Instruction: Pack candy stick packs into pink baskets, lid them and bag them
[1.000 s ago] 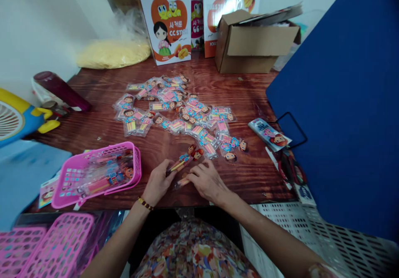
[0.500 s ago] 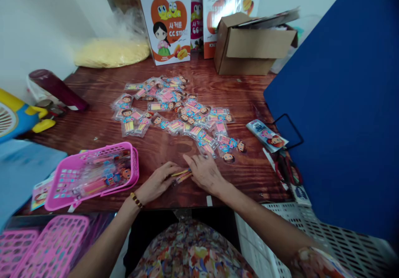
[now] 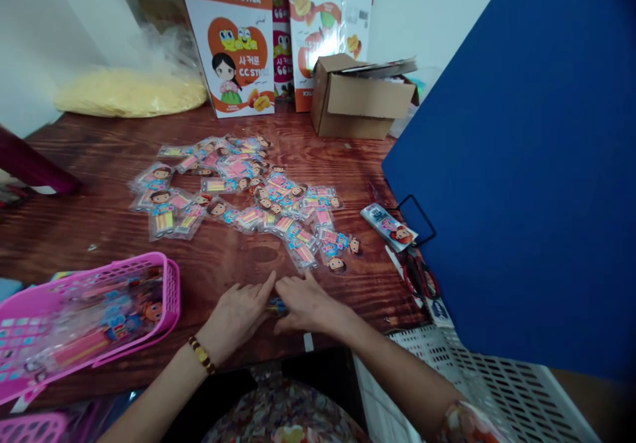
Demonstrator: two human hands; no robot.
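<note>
- Wood-grain table (image 3: 238,254), orange-and-white CC Stick carton (image 3: 243,52) standing at the far side. Items on it?
- Clear stick packets (image 3: 298,234) with cartoon heads, scattered mid-table. Pink plastic basket (image 3: 173,297) at near left, holding bagged sticks (image 3: 82,350). Red-handled scissors (image 3: 422,277) at right.
- Hands?
- Left hand (image 3: 241,310) and right hand (image 3: 305,304) near the table's near edge, fingers bent, index fingertips close together.
- Gripping?
- Cannot tell for either. One small packet (image 3: 277,306) lies between them, mostly covered; blue and yellow show.
</note>
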